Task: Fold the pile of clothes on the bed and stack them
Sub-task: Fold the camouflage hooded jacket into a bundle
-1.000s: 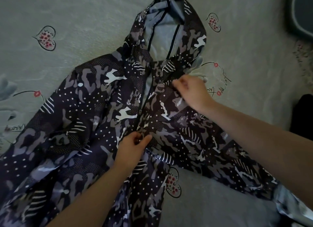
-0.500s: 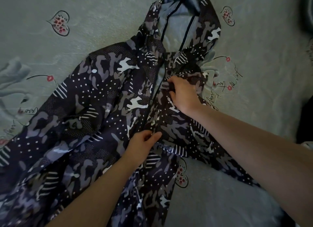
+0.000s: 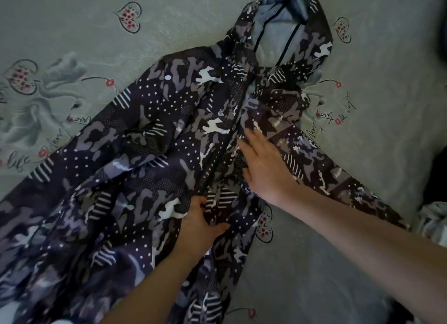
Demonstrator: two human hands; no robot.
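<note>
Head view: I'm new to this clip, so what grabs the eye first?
A dark camouflage hooded jacket spread front-up across the pale green bedsheet, hood at the top. The right hand lies flat beside the zipper, and the left hand holds fabric lower down.

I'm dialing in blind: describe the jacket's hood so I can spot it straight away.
Start at the pale green bedsheet printed with hearts, where the dark camouflage jacket lies spread front-up. Follow its front zipper away from the right hand toward the top of the view. The hood is there, the only part showing a plain light blue lining.
</note>
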